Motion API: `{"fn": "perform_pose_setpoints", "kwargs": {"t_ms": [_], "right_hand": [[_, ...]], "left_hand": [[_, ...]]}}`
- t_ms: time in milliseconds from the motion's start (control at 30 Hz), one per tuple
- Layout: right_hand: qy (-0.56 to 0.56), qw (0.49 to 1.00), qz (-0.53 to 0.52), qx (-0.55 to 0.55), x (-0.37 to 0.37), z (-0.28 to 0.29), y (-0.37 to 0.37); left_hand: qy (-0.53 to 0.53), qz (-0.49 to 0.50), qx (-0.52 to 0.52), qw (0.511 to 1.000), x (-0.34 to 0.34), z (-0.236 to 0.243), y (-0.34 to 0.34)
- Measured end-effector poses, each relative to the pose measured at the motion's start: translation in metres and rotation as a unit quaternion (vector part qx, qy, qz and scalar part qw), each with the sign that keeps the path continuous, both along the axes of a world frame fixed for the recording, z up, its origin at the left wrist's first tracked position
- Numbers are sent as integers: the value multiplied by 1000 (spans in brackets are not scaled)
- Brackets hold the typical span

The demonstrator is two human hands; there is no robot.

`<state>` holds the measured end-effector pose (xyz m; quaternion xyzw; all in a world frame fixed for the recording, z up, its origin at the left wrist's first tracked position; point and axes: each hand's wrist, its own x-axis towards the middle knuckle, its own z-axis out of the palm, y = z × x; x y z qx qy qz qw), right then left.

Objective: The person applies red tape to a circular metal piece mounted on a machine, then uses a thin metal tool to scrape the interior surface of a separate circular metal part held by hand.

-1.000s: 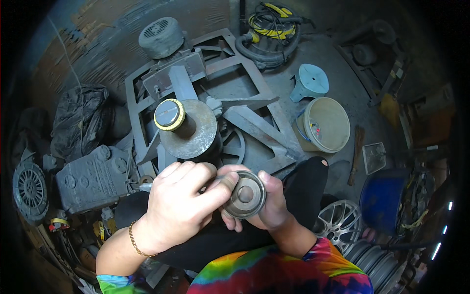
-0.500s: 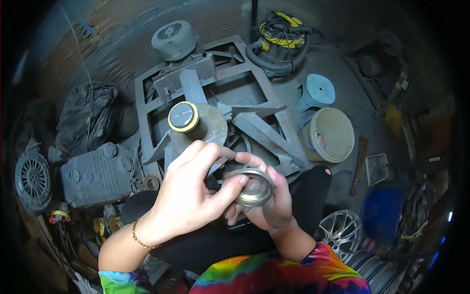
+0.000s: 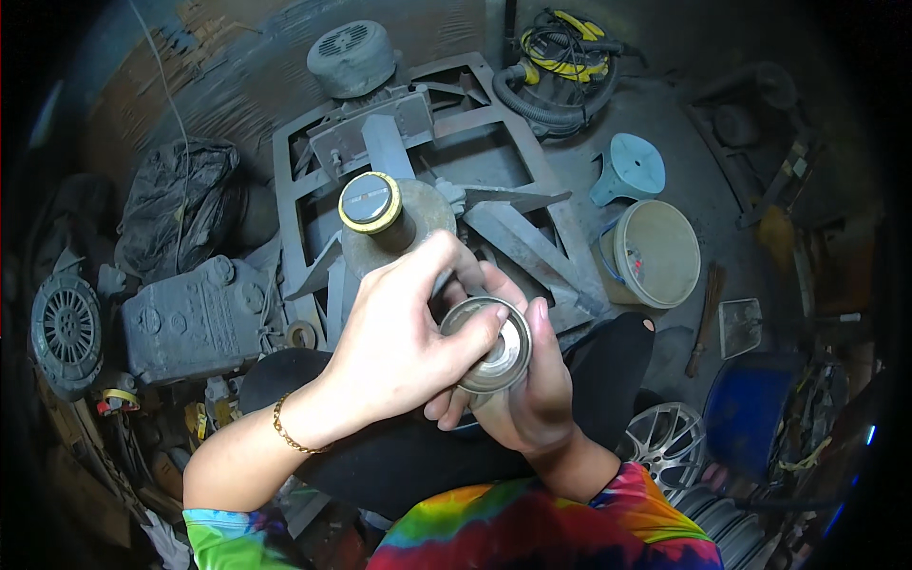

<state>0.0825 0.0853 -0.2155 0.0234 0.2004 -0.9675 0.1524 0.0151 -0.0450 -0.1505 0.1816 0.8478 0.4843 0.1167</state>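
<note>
Above my lap, both hands hold a round, shallow metal cap [image 3: 513,359] with a stepped rim. My left hand [image 3: 394,337] reaches over it from the left, its thumb pressed on the cap's face and its fingers curled behind. From the right and below, my right hand [image 3: 532,408] cups the rim, thumb raised along the side. The fingers behind the cap are partly hidden. Just beyond my hands stands a spindle [image 3: 372,201] with a dark, yellow-rimmed round top, set on a dusty metal disc [image 3: 427,214].
A heavy steel frame [image 3: 484,204] with a motor [image 3: 351,59] lies ahead. To its right are a yellow-black vacuum cleaner [image 3: 567,71], a light-blue stool [image 3: 635,171] and a bucket [image 3: 657,255]. A dusty casting [image 3: 195,318] is at left; an alloy wheel [image 3: 670,442] sits right.
The cap has turned in my hands, so its face now points more toward me. My left thumb has slid further over it. The whole view has shifted slightly.
</note>
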Motion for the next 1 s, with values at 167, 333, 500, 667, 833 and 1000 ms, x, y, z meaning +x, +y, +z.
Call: {"fn": "perform_pose_setpoints", "kwargs": {"t_ms": [167, 333, 500, 667, 833, 1000], "right_hand": [[17, 994, -30, 100, -4, 6, -6], [42, 992, -9, 119, -3, 5, -4], [34, 993, 6, 111, -2, 4, -6], [35, 993, -2, 116, -3, 5, -7], [40, 997, 1, 70, -4, 1, 0], [34, 996, 8, 82, -4, 6, -3]], "left_hand": [[-267, -18, 99, 959, -1, 9, 1], [-295, -13, 125, 947, -1, 8, 1], [-245, -12, 103, 964, 1, 4, -2], [-214, -26, 70, 974, 0, -2, -8], [-194, -35, 90, 976, -1, -7, -11], [-162, -50, 89, 982, -3, -2, -12]]}}
